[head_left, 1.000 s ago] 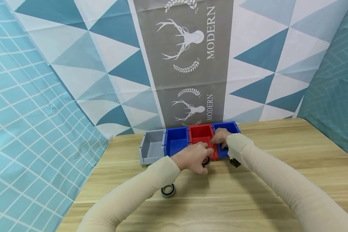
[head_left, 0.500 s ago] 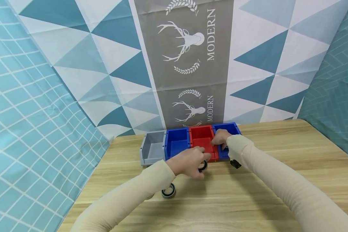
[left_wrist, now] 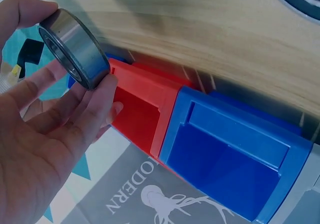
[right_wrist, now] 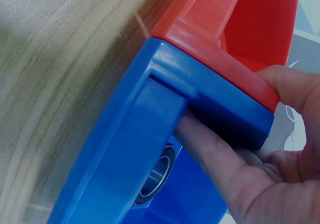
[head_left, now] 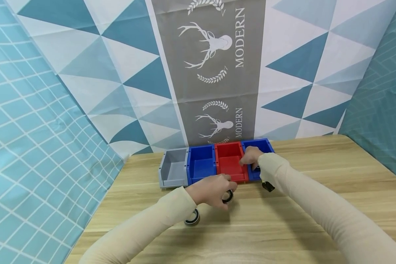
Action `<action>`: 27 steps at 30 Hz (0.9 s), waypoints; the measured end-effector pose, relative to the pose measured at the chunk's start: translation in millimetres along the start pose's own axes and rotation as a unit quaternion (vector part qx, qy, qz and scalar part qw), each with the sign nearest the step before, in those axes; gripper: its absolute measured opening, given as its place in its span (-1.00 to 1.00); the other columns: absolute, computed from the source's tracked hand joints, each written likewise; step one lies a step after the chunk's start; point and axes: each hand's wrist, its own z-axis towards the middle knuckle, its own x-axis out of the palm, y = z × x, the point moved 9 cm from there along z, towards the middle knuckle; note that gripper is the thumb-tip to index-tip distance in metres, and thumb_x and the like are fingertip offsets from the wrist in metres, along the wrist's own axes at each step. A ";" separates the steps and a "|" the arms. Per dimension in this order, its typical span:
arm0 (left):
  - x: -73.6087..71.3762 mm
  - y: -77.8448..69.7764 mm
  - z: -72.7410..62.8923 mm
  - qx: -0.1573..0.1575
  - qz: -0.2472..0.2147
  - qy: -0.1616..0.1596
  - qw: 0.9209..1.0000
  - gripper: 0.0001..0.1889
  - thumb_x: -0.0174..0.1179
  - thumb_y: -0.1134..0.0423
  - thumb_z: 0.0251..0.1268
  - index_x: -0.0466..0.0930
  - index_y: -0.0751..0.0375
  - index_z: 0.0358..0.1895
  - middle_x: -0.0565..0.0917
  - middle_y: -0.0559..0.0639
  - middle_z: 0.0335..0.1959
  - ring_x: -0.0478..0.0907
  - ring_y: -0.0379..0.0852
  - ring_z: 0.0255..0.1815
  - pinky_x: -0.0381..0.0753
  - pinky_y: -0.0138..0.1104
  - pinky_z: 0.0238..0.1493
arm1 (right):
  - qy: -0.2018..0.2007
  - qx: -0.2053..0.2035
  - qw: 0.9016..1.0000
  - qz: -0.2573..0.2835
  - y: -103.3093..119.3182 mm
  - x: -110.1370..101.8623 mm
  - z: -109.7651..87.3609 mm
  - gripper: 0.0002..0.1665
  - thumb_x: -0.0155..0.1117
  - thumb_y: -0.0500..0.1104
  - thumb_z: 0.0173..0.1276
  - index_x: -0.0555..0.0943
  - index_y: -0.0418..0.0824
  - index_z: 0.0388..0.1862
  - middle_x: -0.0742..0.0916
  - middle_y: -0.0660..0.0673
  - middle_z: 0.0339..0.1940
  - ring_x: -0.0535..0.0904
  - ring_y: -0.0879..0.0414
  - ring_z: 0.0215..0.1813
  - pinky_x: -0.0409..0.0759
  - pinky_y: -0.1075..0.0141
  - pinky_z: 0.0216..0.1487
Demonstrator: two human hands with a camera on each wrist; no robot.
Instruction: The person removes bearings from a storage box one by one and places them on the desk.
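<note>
My left hand (head_left: 212, 190) pinches a ball bearing (left_wrist: 75, 49) between thumb and fingers, in front of the red bin (head_left: 229, 163). The bearing is tilted and held clear of the tabletop. My right hand (head_left: 252, 157) grips the adjoining side walls of the red bin and the right blue bin (right_wrist: 120, 159). Its thumb is on the red side, and its fingers reach inside the blue one. Inside that blue bin lies another bearing (right_wrist: 157, 176), apart from the fingers. A further bearing (head_left: 192, 217) lies on the table near the left sleeve, partly covered by it.
Left of the red bin stand another blue bin (head_left: 202, 165) and a grey bin (head_left: 175, 168), all side by side in a row. Behind them a patterned cloth (head_left: 217, 84) hangs at the back edge of the wooden table (head_left: 250, 227). A small black object (head_left: 268, 186) shows beneath the right sleeve.
My left hand has drawn back from the red bin, toward me and slightly left, with the bearing in its fingers. My right hand stays in place on the bin walls.
</note>
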 end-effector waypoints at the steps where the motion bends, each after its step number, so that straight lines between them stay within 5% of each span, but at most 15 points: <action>1: 0.6 -0.8 -0.7 0.002 0.000 0.001 1.000 -0.55 0.43 0.03 0.01 0.58 0.04 0.00 0.64 -0.08 -0.15 0.46 -0.32 -0.33 0.47 -0.61 -0.37 | 0.000 0.000 1.000 0.000 0.4 -0.1 0.0 -0.71 0.31 -0.19 0.23 0.58 -0.41 -0.20 0.61 -0.29 -0.09 0.65 -0.12 -0.05 0.72 0.20 -0.33; 19: 33.6 -5.3 -9.9 0.004 -0.003 0.051 0.999 -0.56 0.44 0.00 -0.02 0.56 0.00 -0.05 0.60 -0.12 -0.19 0.42 -0.35 -0.41 0.42 -0.63 -0.45 | 0.000 -0.011 1.000 -0.012 1.0 -1.9 -1.5 -0.80 0.29 -0.17 0.25 0.58 -0.32 -0.35 0.55 -0.18 -0.25 0.67 -0.06 -0.16 0.72 0.22 -0.31; 27: 40.3 -5.6 -11.1 0.007 0.019 0.055 0.998 -0.56 0.45 -0.04 -0.04 0.56 -0.02 -0.08 0.62 -0.14 -0.20 0.43 -0.38 -0.37 0.46 -0.63 -0.37 | 0.000 -0.010 1.000 -0.006 1.9 -1.8 -1.8 -0.75 0.29 -0.18 0.25 0.60 -0.38 -0.23 0.60 -0.30 -0.04 0.66 -0.11 -0.04 0.72 0.21 -0.29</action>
